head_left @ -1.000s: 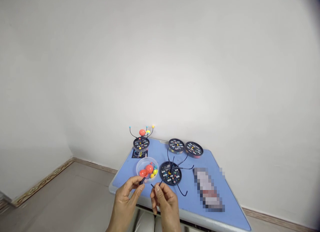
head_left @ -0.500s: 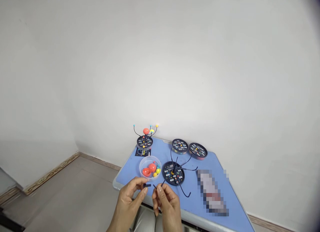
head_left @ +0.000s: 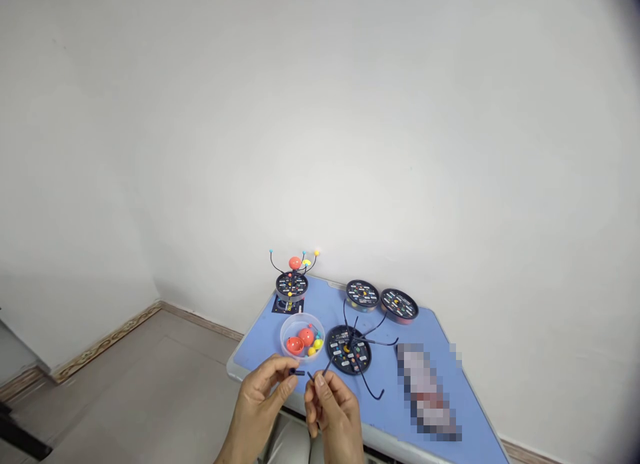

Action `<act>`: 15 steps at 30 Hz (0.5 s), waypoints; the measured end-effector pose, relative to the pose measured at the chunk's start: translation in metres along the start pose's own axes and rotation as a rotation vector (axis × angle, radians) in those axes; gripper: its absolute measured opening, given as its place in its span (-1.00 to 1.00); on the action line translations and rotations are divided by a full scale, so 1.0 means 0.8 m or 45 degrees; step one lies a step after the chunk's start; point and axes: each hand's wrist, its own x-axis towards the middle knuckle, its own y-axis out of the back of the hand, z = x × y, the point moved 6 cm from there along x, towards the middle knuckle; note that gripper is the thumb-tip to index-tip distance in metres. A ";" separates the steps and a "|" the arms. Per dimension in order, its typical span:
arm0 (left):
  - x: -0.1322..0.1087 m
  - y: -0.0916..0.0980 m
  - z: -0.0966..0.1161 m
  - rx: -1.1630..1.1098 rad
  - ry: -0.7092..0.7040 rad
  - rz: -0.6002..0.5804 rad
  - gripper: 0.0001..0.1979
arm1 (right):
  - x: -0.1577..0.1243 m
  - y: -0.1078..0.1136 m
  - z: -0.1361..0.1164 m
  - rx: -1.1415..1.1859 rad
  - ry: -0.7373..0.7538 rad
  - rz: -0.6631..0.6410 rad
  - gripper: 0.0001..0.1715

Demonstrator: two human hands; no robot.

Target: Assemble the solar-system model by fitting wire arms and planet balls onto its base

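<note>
My left hand (head_left: pixel 267 396) pinches a short black tube-like piece (head_left: pixel 299 373) between thumb and fingertips, its free end pointing right. Close beside it, my right hand (head_left: pixel 332 404) is closed on a thin black rod (head_left: pixel 327 366), with part of the rod hidden by the fingers. A small gap separates the two pieces. Just beyond my hands stands a clear round tub (head_left: pixel 285 331) holding red half-shells and balls, plus small yellow and blue beads. To its right lies a black printed disc (head_left: pixel 336 361) with several curved black arms (head_left: pixel 371 385) spreading from its centre.
A finished planet model (head_left: pixel 292 285) with coloured balls on arms stands at the back left, over a dark printed card (head_left: pixel 280 305). Two lidded round tubs (head_left: pixel 363 294) sit at the back. A blurred-out packet (head_left: pixel 425 391) lies on the right of the blue table (head_left: pixel 480 411).
The view has shifted slightly, so the table things appear a little lower and to the right. Both hands keep their grip with hardly any movement.
</note>
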 end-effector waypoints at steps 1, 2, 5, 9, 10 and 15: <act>0.000 -0.001 0.001 -0.003 0.002 -0.006 -0.75 | 0.000 0.000 0.000 0.003 -0.003 -0.002 -0.47; 0.001 -0.002 0.001 -0.007 0.003 -0.010 -0.75 | 0.000 0.000 0.000 0.006 -0.004 -0.003 -0.47; 0.003 -0.005 0.002 -0.009 0.006 -0.004 -0.73 | 0.001 0.001 -0.001 0.001 -0.004 0.000 -0.46; 0.005 -0.009 -0.002 -0.023 0.038 0.012 -0.69 | -0.002 0.005 -0.007 -0.048 0.024 0.073 -0.43; 0.005 -0.011 -0.004 -0.038 0.056 0.011 -0.69 | -0.003 0.007 -0.009 -0.074 0.053 0.111 -0.43; 0.009 -0.026 -0.013 -0.153 0.141 -0.006 -0.62 | -0.014 0.026 -0.032 -0.366 0.323 0.337 -0.46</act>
